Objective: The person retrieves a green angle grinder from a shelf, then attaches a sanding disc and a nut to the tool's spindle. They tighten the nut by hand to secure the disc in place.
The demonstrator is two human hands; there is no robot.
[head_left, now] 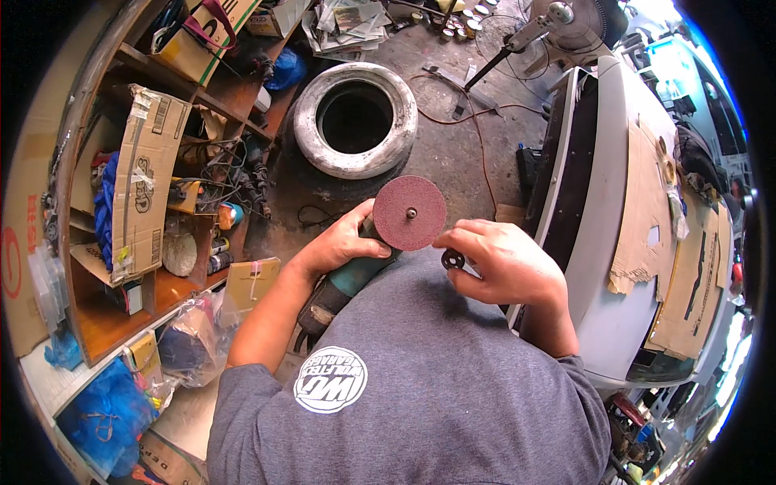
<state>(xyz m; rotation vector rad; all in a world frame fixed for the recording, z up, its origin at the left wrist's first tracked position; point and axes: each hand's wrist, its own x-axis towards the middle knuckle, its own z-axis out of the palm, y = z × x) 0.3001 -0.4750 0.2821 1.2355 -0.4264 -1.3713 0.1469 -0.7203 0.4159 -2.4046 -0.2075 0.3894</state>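
Observation:
A teal angle grinder (353, 276) lies against my front, its body slanting down to the left. On its head sits a round reddish-brown abrasive disc (404, 194), with a bare metal spindle end (411, 213) showing at the centre. My left hand (338, 245) is closed round the grinder's head, with the thumb below the disc's edge. Between the fingers of my right hand (509, 263) is a small black flange nut (453, 259) with holes in it. That hand is just right of the disc, and its fingertips come close to the disc's lower right rim.
Ahead, a whitish worn tyre (356, 166) lies flat on another tyre. Wooden shelves (194, 279) with boxes and cables stand at left. A pale vehicle panel (594, 242) with cardboard (643, 234) on it rises at right. A fan (578, 24) and cable (482, 153) are beyond.

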